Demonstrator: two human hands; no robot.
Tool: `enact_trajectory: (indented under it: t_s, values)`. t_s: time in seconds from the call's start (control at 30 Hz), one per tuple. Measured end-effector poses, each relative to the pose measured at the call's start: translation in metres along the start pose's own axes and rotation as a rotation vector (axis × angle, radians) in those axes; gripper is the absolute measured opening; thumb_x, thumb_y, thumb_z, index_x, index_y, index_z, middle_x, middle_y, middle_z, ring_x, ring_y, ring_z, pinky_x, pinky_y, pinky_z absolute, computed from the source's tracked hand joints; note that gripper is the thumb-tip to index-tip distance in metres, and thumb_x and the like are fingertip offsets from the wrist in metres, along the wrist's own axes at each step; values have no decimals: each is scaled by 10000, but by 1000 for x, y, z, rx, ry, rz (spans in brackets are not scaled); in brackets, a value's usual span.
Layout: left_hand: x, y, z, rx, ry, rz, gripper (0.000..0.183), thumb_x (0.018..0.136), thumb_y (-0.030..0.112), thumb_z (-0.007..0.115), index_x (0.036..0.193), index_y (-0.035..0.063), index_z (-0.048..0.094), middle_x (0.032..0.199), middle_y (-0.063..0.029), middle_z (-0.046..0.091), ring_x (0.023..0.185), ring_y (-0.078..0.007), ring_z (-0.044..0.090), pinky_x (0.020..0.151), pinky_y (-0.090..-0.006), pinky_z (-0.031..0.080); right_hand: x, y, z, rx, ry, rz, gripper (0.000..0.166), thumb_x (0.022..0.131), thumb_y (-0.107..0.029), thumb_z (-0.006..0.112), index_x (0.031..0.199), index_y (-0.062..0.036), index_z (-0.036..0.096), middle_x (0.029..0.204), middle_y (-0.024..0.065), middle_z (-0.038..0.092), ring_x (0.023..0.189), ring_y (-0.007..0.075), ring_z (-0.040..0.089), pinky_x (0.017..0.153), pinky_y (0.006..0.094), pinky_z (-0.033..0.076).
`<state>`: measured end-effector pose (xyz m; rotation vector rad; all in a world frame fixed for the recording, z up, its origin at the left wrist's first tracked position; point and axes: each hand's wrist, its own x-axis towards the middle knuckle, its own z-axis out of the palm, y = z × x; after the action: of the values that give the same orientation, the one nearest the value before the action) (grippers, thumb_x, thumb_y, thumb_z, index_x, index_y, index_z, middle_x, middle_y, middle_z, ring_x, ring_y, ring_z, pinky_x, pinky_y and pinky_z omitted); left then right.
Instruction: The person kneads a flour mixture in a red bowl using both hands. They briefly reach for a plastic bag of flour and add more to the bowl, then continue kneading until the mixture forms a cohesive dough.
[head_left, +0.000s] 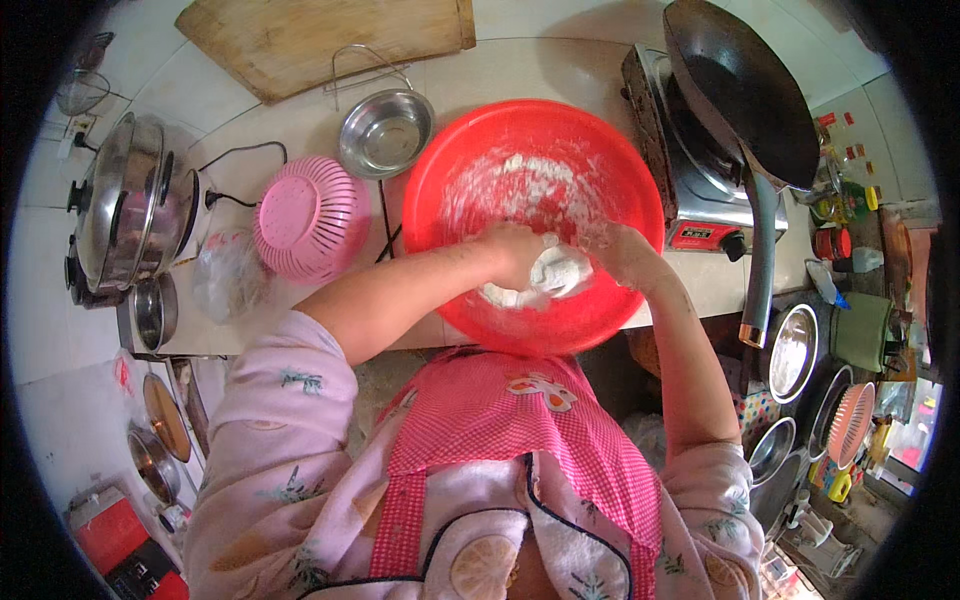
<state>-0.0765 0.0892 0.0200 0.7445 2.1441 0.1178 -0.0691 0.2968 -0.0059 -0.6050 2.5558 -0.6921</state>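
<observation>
A wide red plastic basin (534, 114) stands at the counter's front edge. Flour (536, 171) is smeared over its far inner wall. A rough lump of white, floury dough (561, 271) lies low in the basin. My left hand (516, 255) is curled around the dough's left side, its fingertips hidden. On the other side, my right hand (616, 251) is inside the basin by the right wall, close to the dough. Its fingers are coated with flour and blurred, and whether they grip dough I cannot tell.
Left of the basin are a steel bowl (386, 135), an upturned pink plastic colander (311, 217), a plastic bag (229, 277) and a lidded steel pot (124, 202). At right, a wok (742, 90) leans on a gas stove (694, 195), its handle (761, 247) jutting past the counter edge.
</observation>
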Motion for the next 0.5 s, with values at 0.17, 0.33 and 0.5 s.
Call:
enact_trajectory:
  t_s: [0.17,0.33,0.5]
  values:
    - [34,-72,-1,-522,135,138,871,679,193,792,1393,41,317,1341,-183,454,1216,-284,459,1022,-377,378,-6,-35,-17,489,201,244,316,892,-167,542,1174,-25,557,1086,207,616,1004,284,611,852,336,478]
    - [14,-72,-6,-632,251,93,945,733,427,728,1413,-3,233,1387,-248,368,1271,-339,392,1061,-389,326,0,-8,9,-491,80,-486,301,851,-237,542,1062,-27,590,972,219,623,912,346,616,829,434,479]
    - [8,-48,17,-108,438,-131,1122,608,481,784,1443,43,177,1445,-247,247,1305,-387,322,1072,-409,309,1,-68,75,82,-261,-342,335,827,-103,462,1132,-24,573,1232,159,534,1175,325,475,986,407,389]
